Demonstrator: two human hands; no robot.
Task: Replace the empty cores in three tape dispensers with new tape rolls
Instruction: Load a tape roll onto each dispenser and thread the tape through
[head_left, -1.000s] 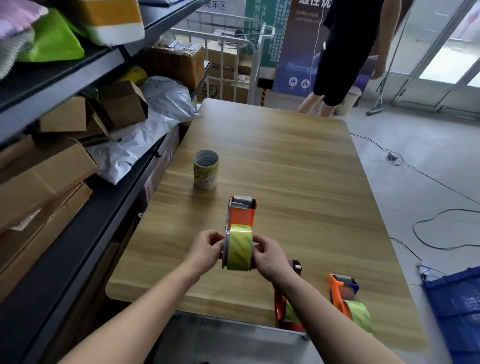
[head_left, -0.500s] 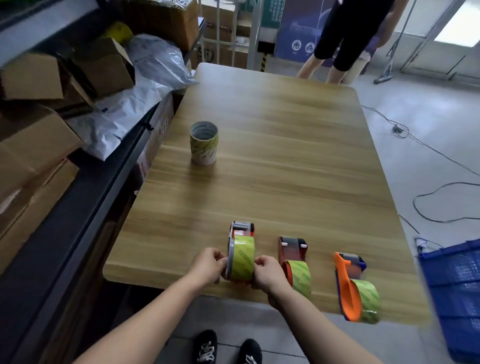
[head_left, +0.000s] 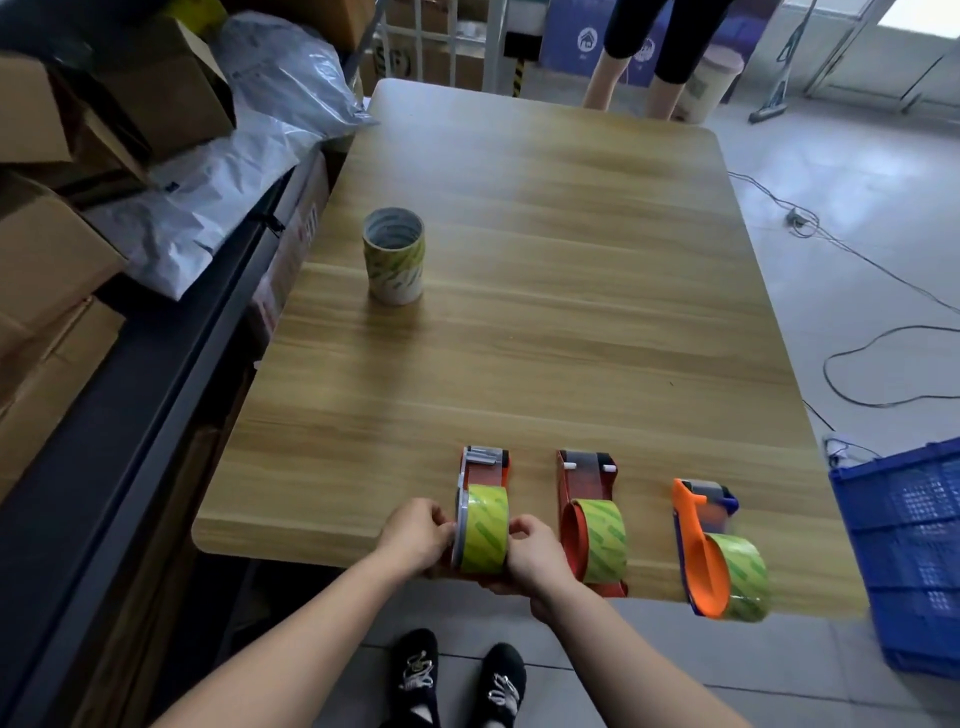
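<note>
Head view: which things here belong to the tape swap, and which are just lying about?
Job: left dispenser, held by left hand and right hand; middle dispenser; orange dispenser; stack of cores on the table.
Lying about: cardboard boxes, plastic bags, blue crate, floor cable.

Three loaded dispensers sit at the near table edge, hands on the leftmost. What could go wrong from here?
1. The orange dispenser has its roll end at, maybe past, the near edge of the table; a bump could tip it to the floor.
2. The left hand and right hand grip the left dispenser right at that edge; released carelessly, it might slide off.
3. The right forearm passes close to the middle dispenser and could nudge it.
</note>
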